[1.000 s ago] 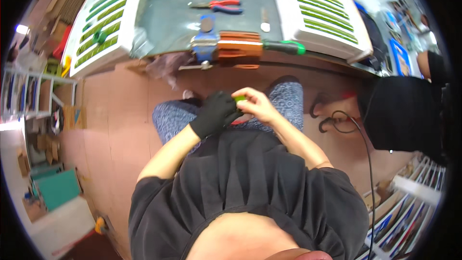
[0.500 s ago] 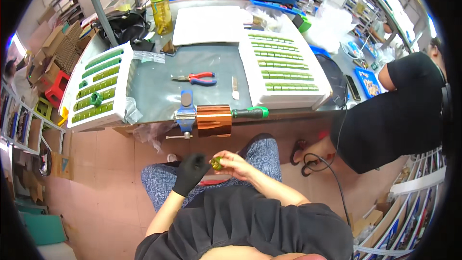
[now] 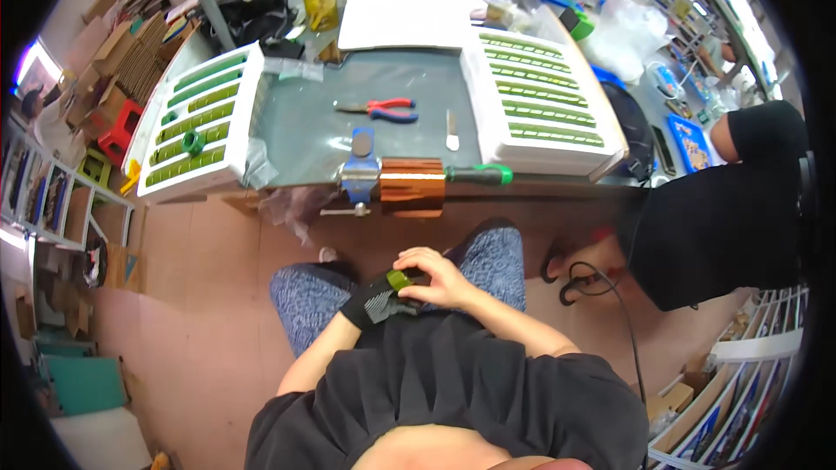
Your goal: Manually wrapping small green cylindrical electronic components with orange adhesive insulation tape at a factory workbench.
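A short, olive-green cylindrical piece is between my hands, low over my lap. My left hand, in a black glove with grey stripes, is curled against it from the left. Part of the gloved fingers disappears behind my right hand. My bare right hand has its thumb and fingers bent round the piece from the right. Straight ahead on the table edge, a blue vise carries a copper-coloured cylinder, and a black-and-green handle sticks out to its right.
White foam trays of green pieces flank the work surface, left and right. A loose green ring tops the left one. Red-and-blue pliers and a small blade-like tool lie between. A person in black is at my right, near a hanging cable.
My left hand has turned and come up against the green piece, its striped side now showing. My right hand has shifted slightly right. The table appears higher in the picture.
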{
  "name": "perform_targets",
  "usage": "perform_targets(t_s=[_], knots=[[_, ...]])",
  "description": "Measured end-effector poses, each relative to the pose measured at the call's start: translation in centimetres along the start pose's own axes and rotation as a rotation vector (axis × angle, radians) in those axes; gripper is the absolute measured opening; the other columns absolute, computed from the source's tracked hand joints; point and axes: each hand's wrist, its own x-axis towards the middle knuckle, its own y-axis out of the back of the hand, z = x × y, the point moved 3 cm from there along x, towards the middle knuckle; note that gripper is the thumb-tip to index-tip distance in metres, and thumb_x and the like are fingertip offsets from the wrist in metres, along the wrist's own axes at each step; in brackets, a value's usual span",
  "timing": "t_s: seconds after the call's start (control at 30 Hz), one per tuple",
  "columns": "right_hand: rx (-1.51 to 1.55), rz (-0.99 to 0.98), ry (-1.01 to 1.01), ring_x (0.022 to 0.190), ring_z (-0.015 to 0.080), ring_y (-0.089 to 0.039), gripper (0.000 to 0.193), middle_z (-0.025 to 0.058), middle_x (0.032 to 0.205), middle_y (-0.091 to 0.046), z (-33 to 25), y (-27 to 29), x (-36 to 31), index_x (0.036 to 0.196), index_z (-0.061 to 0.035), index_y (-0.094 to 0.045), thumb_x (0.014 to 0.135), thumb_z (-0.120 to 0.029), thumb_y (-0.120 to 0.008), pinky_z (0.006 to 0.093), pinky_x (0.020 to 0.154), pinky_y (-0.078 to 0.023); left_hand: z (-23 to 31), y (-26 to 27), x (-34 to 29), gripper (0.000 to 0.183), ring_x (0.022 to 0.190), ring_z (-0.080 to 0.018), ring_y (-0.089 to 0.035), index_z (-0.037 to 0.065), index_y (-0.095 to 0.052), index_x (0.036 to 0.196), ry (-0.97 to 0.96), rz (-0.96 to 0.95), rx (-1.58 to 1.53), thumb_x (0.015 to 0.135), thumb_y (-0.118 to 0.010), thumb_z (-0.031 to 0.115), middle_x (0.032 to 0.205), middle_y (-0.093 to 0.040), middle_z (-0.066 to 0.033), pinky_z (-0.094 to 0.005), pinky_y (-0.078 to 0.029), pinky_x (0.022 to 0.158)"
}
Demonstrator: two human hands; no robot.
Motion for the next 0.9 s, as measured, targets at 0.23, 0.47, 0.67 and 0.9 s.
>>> perform_targets(t_s=[0.23,0.47,0.67,0.9], knots=[[0.068,-0.019,-0.128,0.098,0.0238,-0.057,0.036,0.0114,0.102,-0.057,0.2,-0.8,-1.2,0.1,-0.0027,-0.056,0.071,-0.009,-0.074,0.033,0.084,-0.047,1.5,1.6,0.8,0.021,0.076,-0.0336,-0.061,0.011,-0.062,0.096,0.294,0.258,0.567,0.078,-0.058,0.019,0.084,-0.063,-0.0158,-0.0398,-0.047,0.062],[-0.088,0.013,-0.164,0.067,0.0204,-0.06,0.027,0.0096,0.085,-0.055,-1.0,-0.2,-0.5,0.096,-0.0014,-0.056,0.075,-0.009,-0.07,0.0293,0.059,-0.049,0.4,0.4,0.9,0.025,0.082,-0.0252,-0.061,0.004,-0.057,0.102,0.22,0.392,-0.163,0.081,-0.057,0.019,0.091,-0.062,-0.0143,-0.0343,-0.048,0.069],[-0.069,-0.002,-0.189,0.073,0.02,-0.06,0.03,0.0096,0.087,-0.056,0.2,-1.7,-0.8,0.101,-0.0031,-0.053,0.077,-0.011,-0.069,0.0296,0.064,-0.049,-2.2,-0.1,-0.4,0.02,0.074,-0.0266,-0.061,0.003,-0.056,0.097,0.56,0.418,-0.747,0.079,-0.056,0.013,0.084,-0.061,-0.0124,-0.0331,-0.047,0.064],[-0.199,0.007,-0.065,0.086,0.026,-0.057,0.031,0.0146,0.094,-0.054,-0.5,-2.2,0.6,0.103,0.0001,-0.054,0.077,-0.008,-0.069,0.0317,0.074,-0.049,-3.0,1.0,-0.9,0.036,0.098,-0.0221,-0.057,0.001,-0.049,0.118,0.228,0.461,-0.062,0.084,-0.054,0.012,0.103,-0.058,-0.015,-0.0334,-0.046,0.084]])
